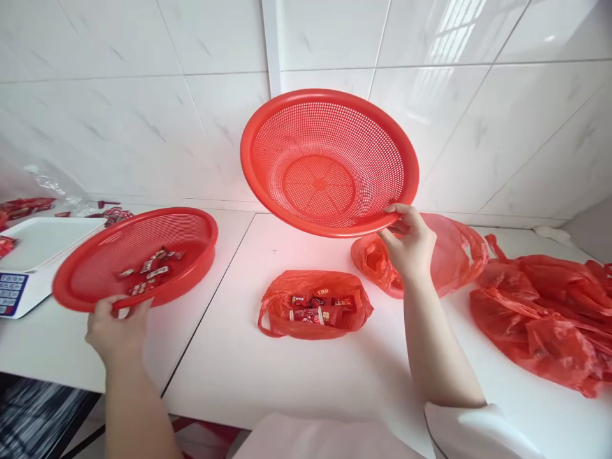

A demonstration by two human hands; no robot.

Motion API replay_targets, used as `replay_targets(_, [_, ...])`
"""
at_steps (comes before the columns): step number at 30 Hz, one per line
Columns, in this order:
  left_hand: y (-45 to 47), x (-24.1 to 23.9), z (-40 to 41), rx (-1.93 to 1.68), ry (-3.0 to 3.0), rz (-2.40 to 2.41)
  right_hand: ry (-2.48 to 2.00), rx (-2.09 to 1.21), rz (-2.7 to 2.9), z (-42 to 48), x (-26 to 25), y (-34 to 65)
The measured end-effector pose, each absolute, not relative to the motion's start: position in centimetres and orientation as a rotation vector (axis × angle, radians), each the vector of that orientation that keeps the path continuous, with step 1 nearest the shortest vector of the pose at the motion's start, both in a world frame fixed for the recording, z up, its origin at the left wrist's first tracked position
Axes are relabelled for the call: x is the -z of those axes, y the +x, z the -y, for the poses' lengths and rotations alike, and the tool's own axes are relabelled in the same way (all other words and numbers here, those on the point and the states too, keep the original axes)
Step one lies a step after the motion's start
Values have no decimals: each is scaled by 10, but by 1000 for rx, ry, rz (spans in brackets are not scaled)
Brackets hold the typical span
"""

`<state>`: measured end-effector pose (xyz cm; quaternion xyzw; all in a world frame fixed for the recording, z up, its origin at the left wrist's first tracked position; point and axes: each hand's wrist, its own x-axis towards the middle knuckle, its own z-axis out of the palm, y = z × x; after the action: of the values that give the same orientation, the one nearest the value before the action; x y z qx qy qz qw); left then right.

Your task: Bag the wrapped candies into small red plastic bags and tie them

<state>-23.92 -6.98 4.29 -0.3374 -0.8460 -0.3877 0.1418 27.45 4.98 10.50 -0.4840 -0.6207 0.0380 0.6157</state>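
While aloft in the right hand (411, 243), one red mesh basket (319, 185), aslant.

The left hand (117, 330) hides some rim of the lower round red plastic basket (190, 274) — the left edge crops the white plastic scale (50, 245).

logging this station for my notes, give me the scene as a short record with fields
left hand: the left hand grips the near rim of the lower basket, red
lower basket contents: small wrapped pieces
right hand: the right hand holds the raised basket, red, by its rim, tilted with its inside facing the camera
center: open red bag with packets on the white table
right side: more red plastic bags
left edge: white scale, blue keypad
background: tiled wall
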Motion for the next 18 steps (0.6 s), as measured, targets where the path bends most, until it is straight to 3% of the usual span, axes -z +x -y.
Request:
replay_targets(8, [-182,-50,-1,1865,-1638,2312,-1139,-6,1347,-45,-113,287])
replay_targets(14, [-141,-38,-47,2059,-2068,2150,-1153,-23,1389,-40,-117,286])
replay_targets(18, [-120,-32,-55,2200,-2026,2135,-1055,-153,1516,-34,-119,270])
